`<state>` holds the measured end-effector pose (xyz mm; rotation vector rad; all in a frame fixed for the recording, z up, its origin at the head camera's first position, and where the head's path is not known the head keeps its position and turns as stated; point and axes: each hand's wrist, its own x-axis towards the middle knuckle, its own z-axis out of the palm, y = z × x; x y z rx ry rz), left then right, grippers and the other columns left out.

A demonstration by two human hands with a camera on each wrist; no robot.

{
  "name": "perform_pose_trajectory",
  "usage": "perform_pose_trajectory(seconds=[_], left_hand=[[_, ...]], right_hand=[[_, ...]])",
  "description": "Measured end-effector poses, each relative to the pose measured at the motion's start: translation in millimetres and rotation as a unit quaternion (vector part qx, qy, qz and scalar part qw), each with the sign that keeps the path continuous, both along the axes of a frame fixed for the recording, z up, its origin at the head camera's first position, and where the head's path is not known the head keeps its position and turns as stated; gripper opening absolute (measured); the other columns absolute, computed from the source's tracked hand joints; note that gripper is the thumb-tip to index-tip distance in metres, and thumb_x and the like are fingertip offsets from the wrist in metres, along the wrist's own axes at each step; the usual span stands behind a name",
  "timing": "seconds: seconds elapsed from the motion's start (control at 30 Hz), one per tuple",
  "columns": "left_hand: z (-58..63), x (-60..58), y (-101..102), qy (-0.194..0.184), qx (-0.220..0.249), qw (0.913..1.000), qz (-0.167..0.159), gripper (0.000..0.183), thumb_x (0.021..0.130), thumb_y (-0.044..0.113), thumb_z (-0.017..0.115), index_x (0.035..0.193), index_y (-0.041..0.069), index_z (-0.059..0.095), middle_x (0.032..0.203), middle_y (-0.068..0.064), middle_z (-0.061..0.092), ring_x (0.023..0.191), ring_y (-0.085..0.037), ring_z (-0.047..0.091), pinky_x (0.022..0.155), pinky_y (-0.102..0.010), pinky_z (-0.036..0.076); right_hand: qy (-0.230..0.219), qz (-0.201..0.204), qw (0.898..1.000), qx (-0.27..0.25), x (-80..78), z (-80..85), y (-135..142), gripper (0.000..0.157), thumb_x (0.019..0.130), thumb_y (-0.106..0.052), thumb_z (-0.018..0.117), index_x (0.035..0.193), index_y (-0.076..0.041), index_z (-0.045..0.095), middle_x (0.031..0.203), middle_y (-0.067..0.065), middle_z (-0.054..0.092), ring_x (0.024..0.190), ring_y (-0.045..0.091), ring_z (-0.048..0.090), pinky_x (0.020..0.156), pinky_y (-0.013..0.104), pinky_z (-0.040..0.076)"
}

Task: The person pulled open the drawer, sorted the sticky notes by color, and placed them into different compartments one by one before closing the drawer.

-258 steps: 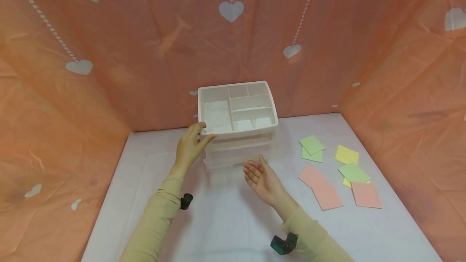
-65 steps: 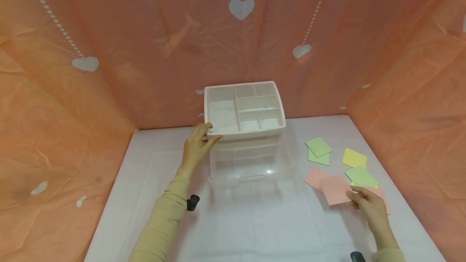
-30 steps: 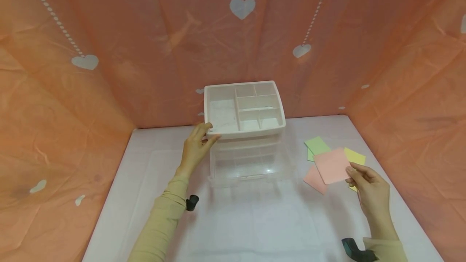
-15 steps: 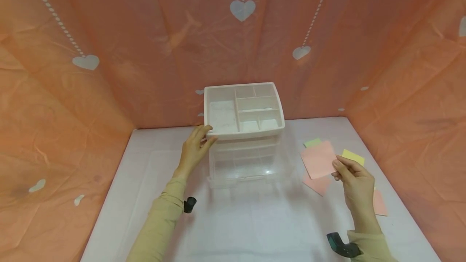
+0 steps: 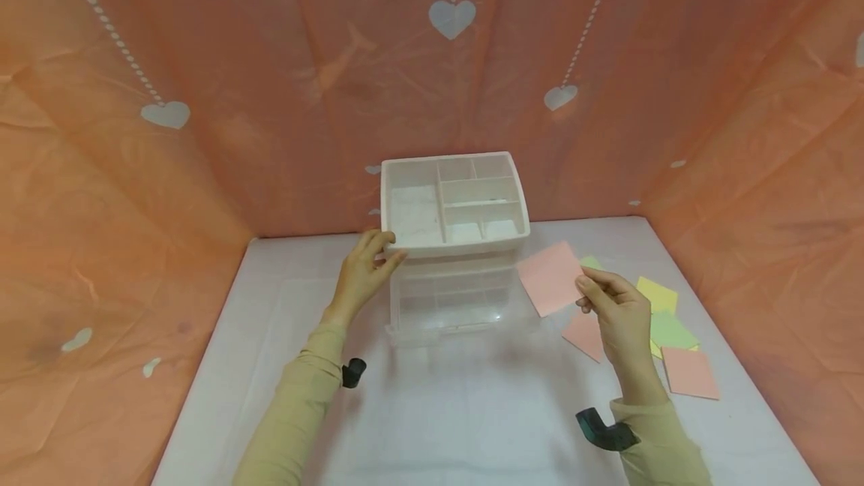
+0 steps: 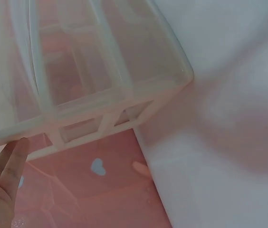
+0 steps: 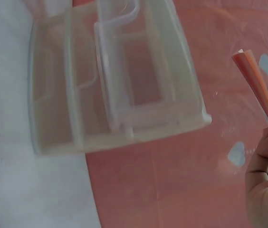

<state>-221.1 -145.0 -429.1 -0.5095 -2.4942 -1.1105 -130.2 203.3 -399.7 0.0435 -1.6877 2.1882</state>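
A white plastic drawer organizer (image 5: 413,208) with a divided top tray stands at the back of the table. Its clear drawer (image 5: 448,304) is pulled out toward me and looks empty. My left hand (image 5: 361,276) pinches the tray's front left corner, fingers over the rim and thumb below. In the right wrist view a pink sticky note pad (image 7: 255,78) appears nearly edge-on, slightly curved. My right hand (image 5: 617,313) pinches that pad by its right edge, in the air just right of the open drawer.
On the right of the table lie another pink pad (image 5: 583,336), a third pink one (image 5: 691,373), a yellow pad (image 5: 656,296) and a green one (image 5: 673,331). Further green (image 5: 590,262) shows behind the held pad. An orange cloth (image 5: 304,96) walls the back and sides.
The drawer came out further after the oldest frame. My right hand then picked up a pink pad on the right, raised it and carried it left toward the drawer. My left hand stayed put.
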Motion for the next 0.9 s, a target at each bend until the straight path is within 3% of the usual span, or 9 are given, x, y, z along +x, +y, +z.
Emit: perform_pose_trajectory(seconds=[0.13,0.37,0.47,0.57,0.7,0.8,0.9], left_hand=[[0.9,0.2,0,-0.029,0.004,0.9996,-0.002,0.029,0.09,0.031,0.061,0.109,0.01,0.056,0.112,-0.008,0.053,0.098,-0.026,0.058,0.081,-0.033,0.058],[6.0,-1.1,-1,-0.043,-0.008,0.9991,-0.001,0.03,0.09,0.033,0.06,0.11,0.011,0.058,0.113,-0.008,0.056,0.101,-0.025,0.058,0.087,-0.037,0.056],[11.8,-1.0,-1,-0.054,-0.015,0.9984,-0.003,0.033,0.089,0.036,0.061,0.111,0.012,0.058,0.112,-0.007,0.057,0.1,-0.025,0.058,0.088,-0.038,0.055],[14.6,-1.2,-2,-0.069,-0.02,0.9974,-0.003,0.034,0.089,0.037,0.06,0.112,0.013,0.058,0.111,-0.007,0.056,0.101,-0.024,0.058,0.089,-0.036,0.055],[12.9,-1.4,-3,-0.071,-0.02,0.9973,-0.001,0.034,0.089,0.037,0.059,0.113,0.012,0.057,0.111,-0.008,0.055,0.101,-0.025,0.057,0.088,-0.036,0.055],[10.9,-1.7,-4,-0.061,-0.02,0.9979,0.001,0.034,0.089,0.037,0.059,0.113,0.012,0.058,0.112,-0.008,0.055,0.1,-0.024,0.057,0.087,-0.036,0.056],[10.5,-1.4,-4,-0.052,-0.027,0.9983,0.004,0.034,0.09,0.037,0.058,0.113,0.012,0.058,0.112,-0.008,0.055,0.099,-0.024,0.058,0.085,-0.036,0.057]], right_hand=[[-0.011,0.017,1.0,0.019,-5.7,3.2,-12,0.018,0.085,0.005,0.061,0.09,-0.009,0.071,0.073,-0.004,0.066,0.055,0.007,0.057,0.052,0.015,0.049],[-0.046,0.05,0.995,0.071,-21.4,8.2,-32,0.016,0.085,-0.001,0.064,0.089,-0.015,0.071,0.072,-0.008,0.066,0.056,0.004,0.057,0.053,0.015,0.049],[-0.068,0.065,0.989,0.113,-28.4,10.1,-37,0.013,0.087,-0.006,0.064,0.098,-0.003,0.07,0.072,-0.01,0.065,0.058,0.004,0.056,0.055,0.015,0.049],[-0.086,0.081,0.982,0.151,-33.9,12.5,-44,0.028,0.088,-0.011,0.064,0.107,0.009,0.063,0.073,-0.013,0.065,0.06,0.003,0.055,0.057,0.015,0.05],[-0.1,0.106,0.974,0.176,-39.6,14.5,-57,0.032,0.089,-0.013,0.063,0.112,0.009,0.062,0.076,-0.016,0.064,0.063,0.003,0.055,0.06,0.015,0.051],[-0.102,0.126,0.969,0.189,-43.5,14.0,-67,0.029,0.09,-0.011,0.061,0.113,0.007,0.062,0.08,-0.01,0.064,0.065,0.003,0.055,0.061,0.016,0.051],[-0.106,0.144,0.961,0.211,-47.9,12.5,-78,0.028,0.091,-0.009,0.058,0.115,0.005,0.062,0.087,0.004,0.066,0.065,0.003,0.055,0.062,0.016,0.051]])
